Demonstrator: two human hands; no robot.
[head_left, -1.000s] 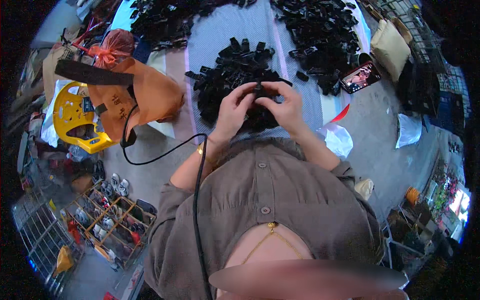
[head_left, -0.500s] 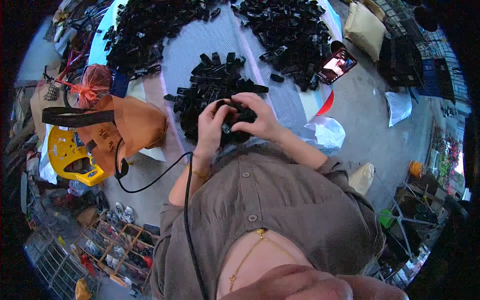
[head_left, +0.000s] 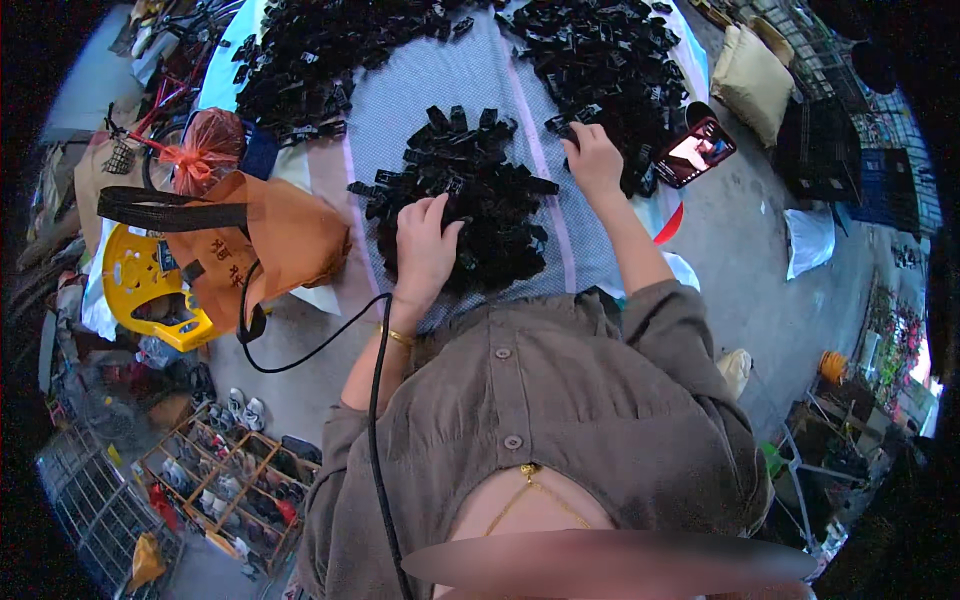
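Observation:
A heap of small black plastic pieces (head_left: pixel 490 235) lies on the patterned cloth (head_left: pixel 420 90) in front of me. My left hand (head_left: pixel 425 250) rests on the heap's left side, thumb and fingers apart among the pieces; its fingertips partly blend into the black. Farther off and to the right, my right hand (head_left: pixel 597 160) is at the near left edge of a second pile of black pieces (head_left: pixel 600 70), its thumb and forefinger apart. No piece shows plainly between its fingers. At the far left spreads a third pile of black pieces (head_left: pixel 310 70).
A lit phone (head_left: pixel 697 153) stands right of the right pile. To my left are an orange bag (head_left: pixel 290 235) with black handles, a yellow plastic stool (head_left: pixel 135 285) and a red bag (head_left: pixel 205 155). A black cable (head_left: pixel 378 400) hangs along my left arm.
My hands were together over the near heap. Now the right hand has swung away to the right pile's edge, while the left has stayed at the heap. The whole view has shifted slightly.

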